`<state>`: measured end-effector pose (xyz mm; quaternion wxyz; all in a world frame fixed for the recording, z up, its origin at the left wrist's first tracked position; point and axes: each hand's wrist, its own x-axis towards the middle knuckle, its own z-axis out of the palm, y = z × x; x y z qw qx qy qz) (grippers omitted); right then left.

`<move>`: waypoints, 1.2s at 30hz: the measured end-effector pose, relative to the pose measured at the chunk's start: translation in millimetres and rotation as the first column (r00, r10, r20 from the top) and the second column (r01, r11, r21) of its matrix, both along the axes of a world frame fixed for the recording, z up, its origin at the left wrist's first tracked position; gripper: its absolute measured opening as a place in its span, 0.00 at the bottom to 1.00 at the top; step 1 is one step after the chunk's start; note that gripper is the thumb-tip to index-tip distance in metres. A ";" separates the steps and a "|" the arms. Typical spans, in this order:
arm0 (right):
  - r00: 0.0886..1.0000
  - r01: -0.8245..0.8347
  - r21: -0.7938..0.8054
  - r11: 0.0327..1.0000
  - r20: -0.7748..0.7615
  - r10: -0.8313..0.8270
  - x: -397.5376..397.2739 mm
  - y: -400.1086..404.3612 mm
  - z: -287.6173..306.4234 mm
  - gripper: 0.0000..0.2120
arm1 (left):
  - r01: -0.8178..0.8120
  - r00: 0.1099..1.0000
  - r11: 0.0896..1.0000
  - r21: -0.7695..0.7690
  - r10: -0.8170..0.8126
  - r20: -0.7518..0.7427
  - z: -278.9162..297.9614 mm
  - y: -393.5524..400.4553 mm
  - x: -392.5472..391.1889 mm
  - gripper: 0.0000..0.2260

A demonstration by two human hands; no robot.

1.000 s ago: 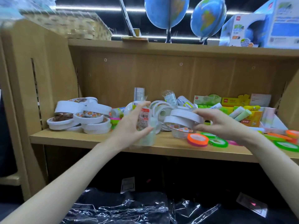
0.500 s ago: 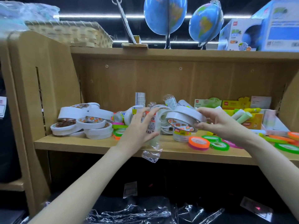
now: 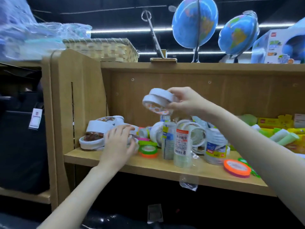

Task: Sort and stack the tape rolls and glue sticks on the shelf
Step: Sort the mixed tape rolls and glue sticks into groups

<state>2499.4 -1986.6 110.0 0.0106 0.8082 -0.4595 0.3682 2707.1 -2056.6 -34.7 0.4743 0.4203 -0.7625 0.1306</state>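
My right hand (image 3: 185,102) holds two white tape rolls (image 3: 157,100) raised above the wooden shelf (image 3: 115,160). My left hand (image 3: 118,143) reaches into the pile of white tape rolls (image 3: 97,131) at the shelf's left end, fingers curved over the rolls there; which roll it grips cannot be told. A wrapped stack of clear tape (image 3: 181,146) stands upright at the shelf's middle, next to more white rolls (image 3: 156,132). Neon green and orange rolls (image 3: 148,151) lie beside my left hand. Pale green glue sticks (image 3: 283,137) lie at the right.
An orange and pink roll (image 3: 236,167) lies near the front edge on the right. Yellow boxes (image 3: 270,123) stand at the back right. A wicker basket (image 3: 102,49) and two globes (image 3: 194,23) stand on the top board. The shelf's side panel (image 3: 77,100) stands left.
My right hand has lifted the two white rolls up and leftward. My left hand let go of the clear tape stack and moved left to the white roll pile. The camera swung left.
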 end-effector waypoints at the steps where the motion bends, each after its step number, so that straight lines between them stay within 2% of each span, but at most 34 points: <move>1: 0.997 0.028 0.015 1.000 -0.076 -0.027 18.6 -19.6 5.1 0.11 | -0.053 0.998 0.998 0.036 0.052 0.031 0.8 -7.2 11.1 0.24; 3: 0.974 0.123 0.032 0.992 -0.194 -0.115 54.7 -57.9 7.8 0.12 | -0.118 0.992 0.988 0.101 0.114 0.049 2.2 -19.2 29.1 0.29; 5: 0.961 0.195 0.047 0.980 -0.211 -0.181 84.1 -98.4 -0.5 0.14 | -0.144 0.990 0.985 0.098 0.144 0.017 2.7 -30.8 43.2 0.29; 7: 0.961 0.215 0.111 0.970 -0.202 -0.190 104.6 -130.3 -17.0 0.16 | -0.137 0.990 0.984 0.118 0.141 -0.027 3.7 -41.4 53.1 0.28; 10: 0.918 0.278 0.231 0.932 -0.349 -0.188 111.6 -148.3 -39.0 0.24 | -0.090 0.994 0.988 0.127 0.096 -0.047 4.2 -50.3 59.5 0.28; 12: 0.923 0.262 0.200 0.944 -0.336 -0.185 103.3 -141.9 -41.5 0.24 | -0.059 0.996 0.990 0.126 0.067 -0.059 4.6 -53.7 59.4 0.24; 14: 0.934 0.249 0.100 0.963 -0.287 -0.211 88.6 -127.7 -38.1 0.22 | -0.024 0.996 0.994 0.102 0.033 -0.085 3.6 -53.9 55.6 0.23; 16: 0.906 0.277 0.054 0.959 -0.348 -0.242 71.4 -111.0 -35.9 0.20 | 0.025 0.994 0.998 0.061 -0.019 -0.109 0.0 -50.9 49.7 0.24; 19: 0.767 0.320 0.154 0.935 -0.622 -0.160 59.7 -81.2 -42.0 0.18 | 0.068 0.996 0.998 0.003 -0.068 -0.066 -9.3 -43.2 39.3 0.22; 22: 0.524 0.373 0.118 0.920 -0.845 -0.104 65.3 -69.3 -48.9 0.24 | 0.059 0.997 0.997 -0.058 -0.055 0.058 -21.1 -36.3 28.5 0.18; 24: 0.366 0.426 0.085 0.901 -0.927 -0.086 68.4 -70.7 -52.0 0.28 | 0.056 0.985 0.996 -0.064 -0.045 0.165 -25.7 -34.0 23.1 0.19; 26: 0.289 0.426 0.021 0.905 -0.951 -0.114 66.0 -72.3 -55.0 0.26 | 0.048 0.977 0.998 -0.035 -0.039 0.210 -25.3 -34.8 23.2 0.18; 29: 0.266 0.383 -0.073 0.921 -0.946 -0.186 55.3 -73.1 -58.8 0.17 | 0.017 0.972 0.999 0.030 -0.023 0.234 -20.4 -36.4 26.9 0.18; 33: 0.268 0.359 -0.071 0.931 -0.947 -0.176 43.9 -75.0 -58.0 0.15 | 0.040 0.975 0.998 0.049 -0.049 0.218 -20.9 -38.1 27.5 0.22; 35: 0.317 0.349 -0.049 0.936 -0.934 -0.167 39.1 -75.3 -55.7 0.17 | 0.082 0.980 0.996 0.019 -0.084 0.178 -21.6 -36.1 25.3 0.20; 36: 0.378 0.335 -0.027 0.942 -0.912 -0.160 36.2 -74.3 -53.1 0.19 | 0.105 0.983 0.994 -0.003 -0.104 0.152 -21.0 -34.7 23.2 0.19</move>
